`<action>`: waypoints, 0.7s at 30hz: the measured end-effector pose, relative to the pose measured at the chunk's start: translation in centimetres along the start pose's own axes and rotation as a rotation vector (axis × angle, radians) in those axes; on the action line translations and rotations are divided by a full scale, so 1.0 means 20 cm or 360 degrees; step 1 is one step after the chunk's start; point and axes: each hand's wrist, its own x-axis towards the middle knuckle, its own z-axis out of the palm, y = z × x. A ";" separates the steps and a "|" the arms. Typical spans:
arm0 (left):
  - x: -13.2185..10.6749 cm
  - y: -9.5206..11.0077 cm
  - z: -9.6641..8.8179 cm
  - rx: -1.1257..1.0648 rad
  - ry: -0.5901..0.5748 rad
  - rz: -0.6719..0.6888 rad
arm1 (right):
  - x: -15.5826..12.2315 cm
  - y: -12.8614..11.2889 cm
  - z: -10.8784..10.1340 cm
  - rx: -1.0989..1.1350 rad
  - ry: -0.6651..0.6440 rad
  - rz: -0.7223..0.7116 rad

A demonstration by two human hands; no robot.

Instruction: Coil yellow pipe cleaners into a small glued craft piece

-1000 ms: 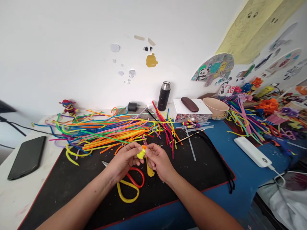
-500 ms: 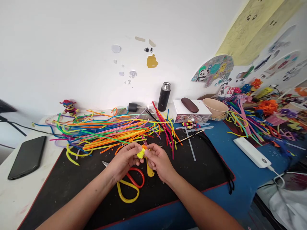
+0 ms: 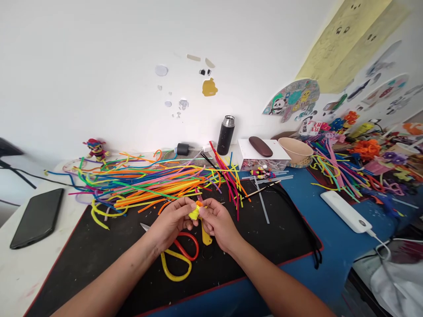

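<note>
Between my two hands is a small yellow pipe-cleaner piece [image 3: 194, 214] with an orange bit at its top. My left hand [image 3: 175, 219] pinches it from the left, thumb and fingers closed on it. From the other side my right hand [image 3: 218, 222] grips the same piece between thumb and fingers. Beneath the hands, a pair of scissors [image 3: 176, 264] with one red and one yellow handle lies on the black mat [image 3: 112, 264]; the left hand covers part of its blades. A yellow-handled tool [image 3: 206, 237], perhaps a cutter, is partly hidden below the right hand.
Loose colourful pipe cleaners [image 3: 158, 185] spread across the mat's back. Behind them stand a black flask [image 3: 226, 135], a white box [image 3: 244, 154] with a brown case [image 3: 261, 146], and a bowl [image 3: 295, 152]. A phone [image 3: 38, 218] lies left, a white power bank [image 3: 345, 211] right.
The view has shifted very slightly. Both hands keep their hold on the yellow piece, with hardly any visible movement.
</note>
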 end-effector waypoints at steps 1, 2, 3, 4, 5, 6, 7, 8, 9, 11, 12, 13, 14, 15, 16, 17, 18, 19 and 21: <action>0.00 0.00 0.00 -0.0004 -0.0013 -0.0007 | 0.00 0.00 0.00 -0.0001 -0.0008 -0.0001; -0.01 0.00 0.00 -0.0009 -0.0026 -0.0013 | 0.00 -0.01 0.01 0.0000 -0.0013 -0.0003; -0.01 0.01 0.00 -0.0014 -0.0039 -0.0019 | 0.00 -0.01 0.01 0.0001 -0.0017 -0.0003; -0.01 0.01 0.01 -0.0019 -0.0049 -0.0024 | 0.00 -0.01 0.01 0.0004 -0.0020 -0.0004; -0.02 0.01 0.01 -0.0024 -0.0052 -0.0025 | 0.00 -0.02 0.02 0.0005 -0.0023 -0.0007; -0.02 0.01 0.01 -0.0030 -0.0049 -0.0024 | 0.00 -0.02 0.02 0.0007 -0.0023 -0.0012; -0.02 0.02 0.01 -0.0036 -0.0044 -0.0022 | 0.00 -0.02 0.02 0.0006 -0.0025 -0.0017; -0.02 0.02 0.01 -0.0043 -0.0039 -0.0021 | -0.01 -0.02 0.02 0.0003 -0.0025 -0.0021; -0.02 0.02 0.01 -0.0052 -0.0036 -0.0022 | -0.01 -0.02 0.02 0.0000 -0.0023 -0.0025; -0.02 0.02 0.02 -0.0071 -0.0039 -0.0025 | -0.01 -0.03 0.03 -0.0006 -0.0016 -0.0025; -0.02 0.03 0.02 -0.0082 -0.0045 -0.0028 | -0.01 -0.03 0.03 -0.0009 -0.0015 -0.0022; -0.02 0.03 0.02 -0.0093 -0.0050 -0.0031 | -0.01 -0.03 0.03 -0.0012 -0.0012 -0.0021; -0.02 0.03 0.02 -0.0105 -0.0053 -0.0033 | -0.01 -0.03 0.03 -0.0014 -0.0011 -0.0020; -0.03 0.02 0.02 -0.0117 -0.0055 -0.0038 | -0.02 -0.03 0.03 -0.0017 -0.0013 -0.0022; -0.03 0.02 0.02 -0.0131 -0.0056 -0.0042 | -0.02 -0.03 0.03 -0.0019 -0.0015 -0.0024; -0.03 0.03 0.01 -0.0147 -0.0059 -0.0047 | -0.02 -0.04 0.03 -0.0020 -0.0016 -0.0030; -0.03 0.03 0.01 -0.0164 -0.0067 -0.0051 | -0.02 -0.04 0.03 -0.0020 -0.0017 -0.0039; -0.03 0.03 0.01 -0.0181 -0.0077 -0.0054 | -0.02 -0.04 0.03 -0.0019 -0.0018 -0.0051; -0.03 0.05 0.00 -0.0210 -0.0092 -0.0048 | -0.03 -0.05 0.03 -0.0016 -0.0009 -0.0079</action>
